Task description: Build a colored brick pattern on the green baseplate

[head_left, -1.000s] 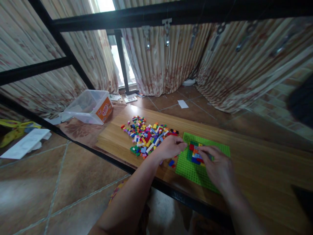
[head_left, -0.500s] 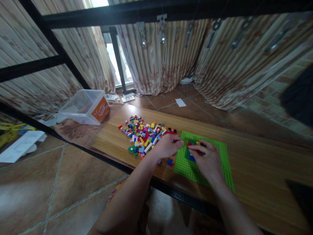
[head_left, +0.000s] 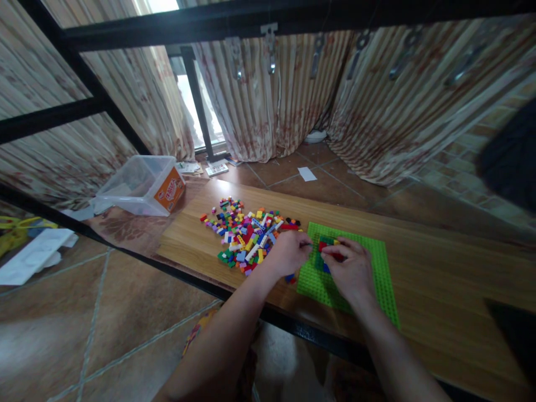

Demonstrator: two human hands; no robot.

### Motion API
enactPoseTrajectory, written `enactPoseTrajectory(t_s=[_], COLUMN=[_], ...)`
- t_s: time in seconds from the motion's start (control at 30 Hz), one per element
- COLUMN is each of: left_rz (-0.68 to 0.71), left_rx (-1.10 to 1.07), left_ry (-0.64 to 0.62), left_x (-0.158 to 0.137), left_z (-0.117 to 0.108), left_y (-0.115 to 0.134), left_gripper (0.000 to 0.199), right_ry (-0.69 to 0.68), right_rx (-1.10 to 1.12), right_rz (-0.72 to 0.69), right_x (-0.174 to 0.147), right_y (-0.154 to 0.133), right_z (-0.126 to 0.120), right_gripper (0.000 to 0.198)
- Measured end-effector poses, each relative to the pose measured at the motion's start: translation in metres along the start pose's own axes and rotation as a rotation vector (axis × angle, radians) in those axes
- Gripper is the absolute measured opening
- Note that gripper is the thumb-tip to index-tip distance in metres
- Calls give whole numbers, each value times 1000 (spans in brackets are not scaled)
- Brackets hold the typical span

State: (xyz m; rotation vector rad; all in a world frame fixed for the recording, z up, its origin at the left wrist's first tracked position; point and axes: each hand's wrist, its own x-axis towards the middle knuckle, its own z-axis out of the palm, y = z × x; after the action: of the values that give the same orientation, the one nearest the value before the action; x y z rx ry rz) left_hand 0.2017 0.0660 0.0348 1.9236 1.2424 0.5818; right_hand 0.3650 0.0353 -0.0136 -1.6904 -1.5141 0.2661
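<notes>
A bright green studded baseplate (head_left: 347, 298) lies on the wooden table. Near its upper left part stands a small build of toy bricks (head_left: 322, 245) in green, red, yellow and blue. My right hand (head_left: 350, 269) rests over this build, thumb and fingers closed on a red brick (head_left: 337, 256) in it; the hand covers part of the bricks. My left hand (head_left: 290, 252) hovers by the plate's left edge, its fingertips pinched together. What sits in that pinch is too small and dark to name.
Left of the plate spreads a pile of loose coloured bricks (head_left: 251, 234). A clear plastic box (head_left: 140, 187) with an orange label stands past the table's left end. A black metal rail (head_left: 201, 34) crosses above, before striped curtains (head_left: 276, 106). Paper (head_left: 307, 174) lies on the tiled floor.
The view has shifted slightly. My left hand stays pinched at the plate's edge, and my right hand stays on the build with its fingers moved only a little.
</notes>
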Motion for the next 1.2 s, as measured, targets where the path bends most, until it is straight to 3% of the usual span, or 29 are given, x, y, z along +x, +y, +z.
enactPoseTrajectory(t_s=[0.2, 0.47, 0.63, 1.2], left_rz=[69, 38, 54, 9], left_rx=[259, 500, 621, 532], left_ry=[4, -19, -30, -4], left_x=[1, 2, 3, 6], left_z=[6, 17, 20, 21], left_y=[9, 13, 17, 17], left_gripper=[26, 27, 25, 25], right_ry=[-35, -40, -22, -35], right_rx=[89, 386, 406, 403], right_rz=[7, 239, 268, 256], right_x=[1, 13, 15, 16], right_y=[2, 13, 11, 14], right_z=[-9, -21, -21, -22], right_gripper=[21, 24, 24, 30])
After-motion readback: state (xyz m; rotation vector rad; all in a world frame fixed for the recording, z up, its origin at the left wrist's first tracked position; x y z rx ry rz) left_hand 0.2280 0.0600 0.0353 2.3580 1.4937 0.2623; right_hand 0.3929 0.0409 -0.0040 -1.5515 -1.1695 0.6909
